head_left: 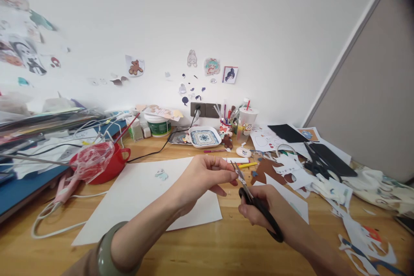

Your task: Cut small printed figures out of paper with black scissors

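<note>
My right hand [274, 207] grips a pair of scissors [267, 215] by the black handles, blades pointing up and slightly apart. Close by the blades, my left hand [207, 177] has its thumb and forefinger pinched together. Whatever sits between those fingertips is too small to make out; a tiny whitish bit shows against the blades. Under my left forearm lies a large white sheet of paper [129, 198], with small pale blue-green paper cutouts [161, 174] on it. Beyond my hands are a white marker [237, 160] and a yellow pen [248, 165].
Paper scraps [365, 233] and brown paper [268, 171] spread over the right side. A square patterned dish [205, 136], a lidded cup [246, 125] and a pen holder [225, 128] stand along the wall. At left sits a red pot [110, 168] among cables.
</note>
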Motion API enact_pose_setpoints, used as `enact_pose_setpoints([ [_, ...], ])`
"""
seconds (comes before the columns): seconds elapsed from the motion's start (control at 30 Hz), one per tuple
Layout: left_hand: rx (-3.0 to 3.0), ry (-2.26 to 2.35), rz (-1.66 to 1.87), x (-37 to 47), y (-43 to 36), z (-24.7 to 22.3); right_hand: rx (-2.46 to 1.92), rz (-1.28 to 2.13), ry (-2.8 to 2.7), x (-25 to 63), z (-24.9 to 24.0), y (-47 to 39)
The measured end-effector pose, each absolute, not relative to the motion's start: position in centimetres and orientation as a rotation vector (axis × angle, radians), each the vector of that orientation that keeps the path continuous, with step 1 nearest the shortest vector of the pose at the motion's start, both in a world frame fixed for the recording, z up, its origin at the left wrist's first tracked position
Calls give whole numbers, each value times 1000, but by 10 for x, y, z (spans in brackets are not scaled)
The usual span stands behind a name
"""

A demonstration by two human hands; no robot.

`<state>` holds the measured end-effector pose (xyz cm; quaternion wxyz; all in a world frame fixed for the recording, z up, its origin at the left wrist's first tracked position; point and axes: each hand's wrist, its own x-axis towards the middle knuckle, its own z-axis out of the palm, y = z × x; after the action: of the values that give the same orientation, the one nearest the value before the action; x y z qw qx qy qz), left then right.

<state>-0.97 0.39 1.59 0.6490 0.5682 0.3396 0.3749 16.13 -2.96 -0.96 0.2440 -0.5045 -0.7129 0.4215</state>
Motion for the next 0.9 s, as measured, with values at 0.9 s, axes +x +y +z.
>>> enact_pose_setpoints([
  [0.9, 1219, 828, 916, -8, -3, 21, -1317, 1236, -1919, 160, -12, -28],
])
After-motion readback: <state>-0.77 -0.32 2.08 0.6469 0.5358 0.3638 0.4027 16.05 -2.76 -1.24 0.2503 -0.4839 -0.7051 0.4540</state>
